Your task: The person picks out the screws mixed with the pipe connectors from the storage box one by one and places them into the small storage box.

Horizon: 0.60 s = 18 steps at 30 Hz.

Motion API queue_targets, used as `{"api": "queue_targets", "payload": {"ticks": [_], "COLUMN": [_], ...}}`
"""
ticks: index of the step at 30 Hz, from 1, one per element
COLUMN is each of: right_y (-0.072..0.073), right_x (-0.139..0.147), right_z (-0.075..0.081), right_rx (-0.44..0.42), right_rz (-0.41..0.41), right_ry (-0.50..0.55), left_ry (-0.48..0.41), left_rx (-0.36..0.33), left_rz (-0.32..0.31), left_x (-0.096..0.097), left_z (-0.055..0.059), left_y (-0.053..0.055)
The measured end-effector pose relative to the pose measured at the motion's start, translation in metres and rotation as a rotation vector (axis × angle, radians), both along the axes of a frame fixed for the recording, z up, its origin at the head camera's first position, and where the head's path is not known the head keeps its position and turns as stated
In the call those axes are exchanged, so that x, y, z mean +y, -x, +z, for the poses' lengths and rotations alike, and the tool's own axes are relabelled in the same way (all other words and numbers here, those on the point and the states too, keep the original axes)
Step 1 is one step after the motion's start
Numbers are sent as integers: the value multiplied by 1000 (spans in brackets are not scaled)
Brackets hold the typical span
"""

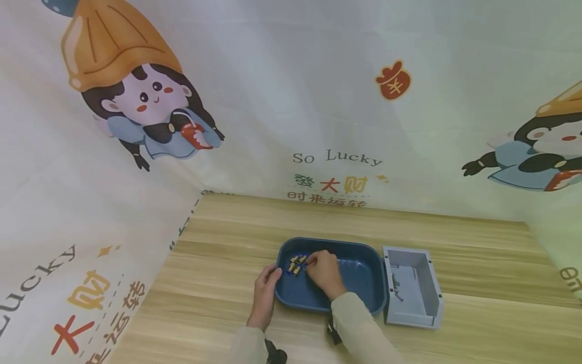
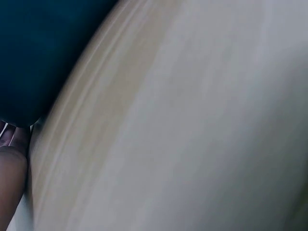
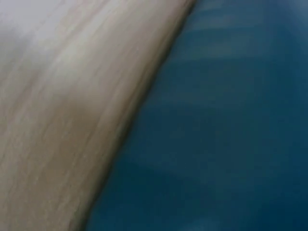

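A dark blue plastic tub (image 1: pixel 291 298) sits on the wooden table. My left hand (image 1: pixel 263 296) holds its left side, thumb at the rim and fingers down the outside; the left wrist view catches part of that hand beside the blue wall. Several small brass-coloured fittings (image 1: pixel 294 265) with blue ends lie in the tub's left part. My right hand (image 1: pixel 325 273) reaches in over the front rim, fingers bent and fingertips right at the pile. I cannot tell whether a fitting is between them. In the right wrist view only the tub's blue wall (image 3: pixel 192 134) and the table show.
A grey open bin (image 1: pixel 415 321) stands against the tub's right side, with several small dark, thin pieces (image 1: pixel 397 288) inside. The wooden table (image 1: pixel 209 283) meets a printed cloth (image 1: pixel 254 101) at the back and left. A black strap (image 1: pixel 334 333) hangs below the right wrist.
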State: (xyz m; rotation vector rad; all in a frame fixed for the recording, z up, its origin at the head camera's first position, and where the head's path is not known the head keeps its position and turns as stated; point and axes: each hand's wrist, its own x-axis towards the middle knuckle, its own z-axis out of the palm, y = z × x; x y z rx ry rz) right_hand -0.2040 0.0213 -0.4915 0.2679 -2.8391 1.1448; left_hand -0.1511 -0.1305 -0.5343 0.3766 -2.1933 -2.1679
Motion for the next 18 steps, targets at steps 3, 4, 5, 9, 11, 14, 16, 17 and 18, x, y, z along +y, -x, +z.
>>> {"api": "queue_targets", "payload": {"ticks": [3,4,5,9,11,14,16,17,18], "right_y": [0,0,1,0,0,0,0,0,0], "right_x": [-4,-5,-6,-10,-14,-17,-19,-20,-20], "right_z": [-3,-4,-5,-6,-6,-7,-7,-7,-7], "right_rx": [12,15,18,17,13,9,2,-6,-5], "right_rz": [8,7,4,4,8,-6,-28,-39,-53], "right_ry": [-28,-42,-52,-100,-124,-160,-182,-189,-195], "left_ry": [1,4,-1,8,4,5,6,6,5], "left_rx": [-3,0,-3,-3,-4,-3,-7,-7,-8], "left_rz": [-1,-3,-4,0,5,6,5,4,3], "left_x": [-1,-1,0,0,0,-1,0,0,0], "left_z": [0,0,0,0,0,0,1,1,2], "left_y": [0,0,0,0,0,0,0,0,0]}}
